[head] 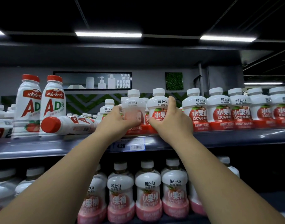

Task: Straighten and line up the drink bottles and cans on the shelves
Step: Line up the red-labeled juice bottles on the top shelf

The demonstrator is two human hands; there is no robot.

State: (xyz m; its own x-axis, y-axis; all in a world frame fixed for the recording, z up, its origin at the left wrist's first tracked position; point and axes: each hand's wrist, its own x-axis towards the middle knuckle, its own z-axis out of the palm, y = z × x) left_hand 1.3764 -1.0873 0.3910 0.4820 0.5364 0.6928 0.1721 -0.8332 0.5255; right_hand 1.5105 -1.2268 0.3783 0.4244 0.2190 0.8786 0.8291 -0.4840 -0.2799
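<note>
On the upper shelf (41, 147), my left hand (115, 121) grips a small white-capped bottle with a pale pink peach label (134, 107). Right beside it, my right hand (172, 120) holds a white-capped bottle with a red apple label (158, 105). Both bottles stand upright at the shelf's front edge. A row of matching red apple bottles (219, 109) continues to the right. Left of my hands, a red-capped AD milk bottle (67, 124) lies on its side, and two tall AD bottles (41, 104) stand upright behind it.
The lower shelf carries a row of pink peach bottles (148, 191) between my forearms. A price tag (128, 145) sits on the upper shelf's edge. More small bottles (108, 105) stand further back, and white packs (1, 120) sit at far left.
</note>
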